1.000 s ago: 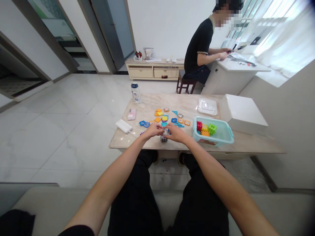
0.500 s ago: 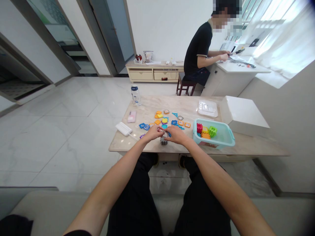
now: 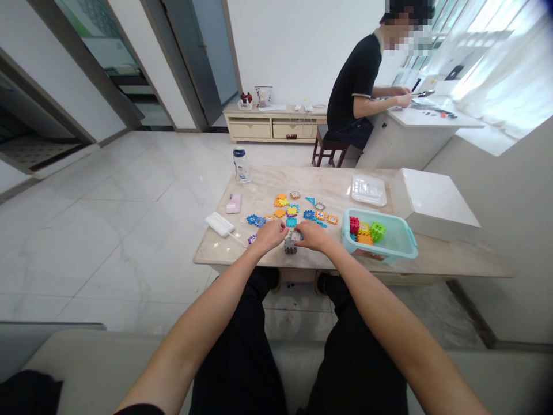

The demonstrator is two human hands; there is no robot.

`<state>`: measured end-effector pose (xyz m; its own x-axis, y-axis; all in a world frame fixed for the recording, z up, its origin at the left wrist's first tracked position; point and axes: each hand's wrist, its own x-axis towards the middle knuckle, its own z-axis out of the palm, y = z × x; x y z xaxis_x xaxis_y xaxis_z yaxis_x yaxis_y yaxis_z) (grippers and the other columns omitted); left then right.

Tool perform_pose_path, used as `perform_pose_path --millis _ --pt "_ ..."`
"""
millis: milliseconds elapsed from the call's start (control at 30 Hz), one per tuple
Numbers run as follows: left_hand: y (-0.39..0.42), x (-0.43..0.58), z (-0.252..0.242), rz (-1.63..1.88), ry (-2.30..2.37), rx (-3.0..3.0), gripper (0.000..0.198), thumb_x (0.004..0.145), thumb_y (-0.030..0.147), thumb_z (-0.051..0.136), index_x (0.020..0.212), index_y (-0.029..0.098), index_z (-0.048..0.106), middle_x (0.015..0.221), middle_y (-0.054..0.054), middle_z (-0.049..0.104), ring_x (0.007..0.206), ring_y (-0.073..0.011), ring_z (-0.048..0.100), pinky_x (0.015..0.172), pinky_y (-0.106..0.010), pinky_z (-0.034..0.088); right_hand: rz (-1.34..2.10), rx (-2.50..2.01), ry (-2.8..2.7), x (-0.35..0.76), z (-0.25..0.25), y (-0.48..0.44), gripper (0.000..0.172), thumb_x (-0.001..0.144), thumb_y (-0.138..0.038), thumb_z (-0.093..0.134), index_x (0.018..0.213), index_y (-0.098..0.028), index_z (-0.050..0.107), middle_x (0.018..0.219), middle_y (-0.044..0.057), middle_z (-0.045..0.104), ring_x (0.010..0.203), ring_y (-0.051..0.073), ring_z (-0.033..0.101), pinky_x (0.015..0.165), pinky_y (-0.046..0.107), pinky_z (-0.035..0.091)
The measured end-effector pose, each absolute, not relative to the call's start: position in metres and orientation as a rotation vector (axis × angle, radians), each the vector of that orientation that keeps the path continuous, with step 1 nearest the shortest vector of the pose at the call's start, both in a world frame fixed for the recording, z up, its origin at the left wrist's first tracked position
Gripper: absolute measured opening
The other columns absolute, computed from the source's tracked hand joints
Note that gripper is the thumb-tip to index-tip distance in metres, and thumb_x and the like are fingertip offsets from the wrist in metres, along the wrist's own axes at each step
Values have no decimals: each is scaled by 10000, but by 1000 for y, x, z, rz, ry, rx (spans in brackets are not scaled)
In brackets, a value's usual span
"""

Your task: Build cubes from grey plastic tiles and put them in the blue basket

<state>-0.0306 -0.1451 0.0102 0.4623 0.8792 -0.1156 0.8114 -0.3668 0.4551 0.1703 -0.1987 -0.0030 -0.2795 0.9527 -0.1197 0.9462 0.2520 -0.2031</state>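
Seated at a marble-topped counter [image 3: 311, 184], the person held the left hand [image 3: 268, 236] and right hand [image 3: 313, 236] close together above a small grey cube of interlocking plastic squares [image 3: 290, 246], with the right fingertips [image 3: 301, 235] just at its top. Loose coloured squares [image 3: 291, 212] lay scattered just beyond, near a teal plastic tub [image 3: 400, 245] holding red, green and orange blocks [image 3: 365, 230]. Farther off, a person in a black shirt [image 3: 354, 75] sat working at a white counter [image 3: 427, 121] by the window.
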Motion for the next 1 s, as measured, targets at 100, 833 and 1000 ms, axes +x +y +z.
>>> perform_pose_path --millis 100,833,1000 --pt "-146 -30 14 176 1431 2285 317 1021 383 592 1177 180 777 1109 -136 832 1145 -298 758 929 -325 551 377 -1890 -2462 173 -7 -196 427 940 -454 827 1235 -158 739 1269 158 762 1218 296 692 980 300 501" --pt "-139 -42 25 181 1498 2259 310 1013 323 583 1226 194 767 1149 -105 831 1108 -266 761 926 -311 551 452 -1842 -2537 172 -24 -191 378 935 -376 823 1228 -148 754 1264 158 744 1229 284 675 1049 311 500" --pt "-137 -43 21 178 1497 2256 304 1004 322 586 1200 194 780 1132 -107 835 1100 -269 762 918 -309 553 485 -1797 -2580 159 -26 -189 387 943 -389 817 1231 -136 762 1257 155 749 1222 274 676 1063 301 496"
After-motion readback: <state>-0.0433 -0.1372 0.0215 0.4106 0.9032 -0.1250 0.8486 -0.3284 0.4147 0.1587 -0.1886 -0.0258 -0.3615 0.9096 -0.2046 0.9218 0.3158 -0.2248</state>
